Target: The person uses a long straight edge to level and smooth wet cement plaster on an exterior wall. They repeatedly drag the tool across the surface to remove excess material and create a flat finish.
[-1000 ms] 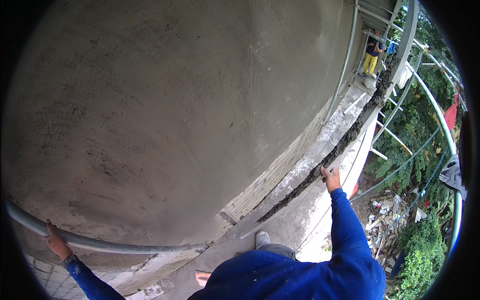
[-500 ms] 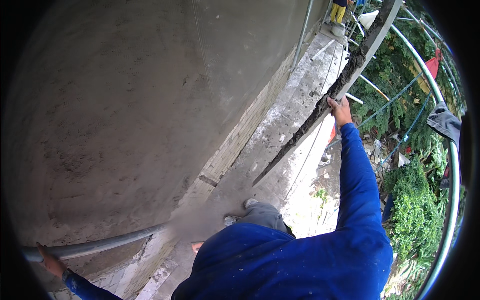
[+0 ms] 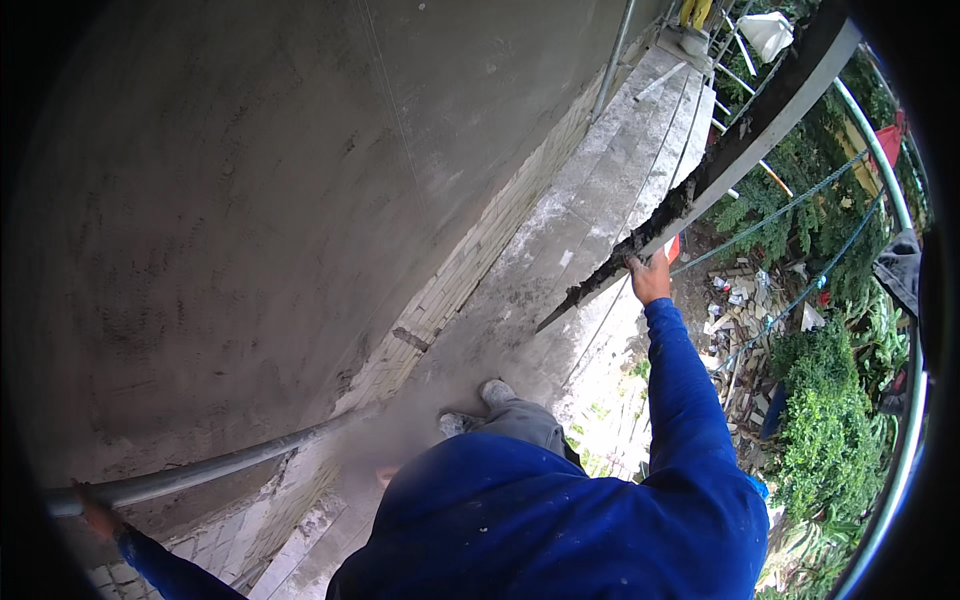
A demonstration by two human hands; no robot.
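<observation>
A long grey straightedge point(image 3: 745, 160) slants from the top right toward the plank walkway, with dark wet mortar caked along its edge. My right hand point(image 3: 650, 276) is closed around it near its lower end, thumb on the mortar side. That pointed end hangs over the walkway. At the far lower left, my left hand point(image 3: 98, 512) holds a grey metal pipe point(image 3: 225, 463) that runs along the wall. Its fingers are partly hidden behind the pipe. The plastered wall point(image 3: 230, 230) fills the left side, grey and rough in patches.
The narrow plank walkway point(image 3: 590, 205) runs beside the wall, with my shoes on it. Beyond its right edge lie a drop, rubble point(image 3: 745, 330) and green bushes point(image 3: 825, 420). A curved pipe rail point(image 3: 905, 400) and blue ropes point(image 3: 800, 200) bound the right. Someone in yellow trousers point(image 3: 697, 12) stands far off.
My right hand has come down and left with the straightedge and now grips it closer to its lower end. My left hand stays on the pipe.
</observation>
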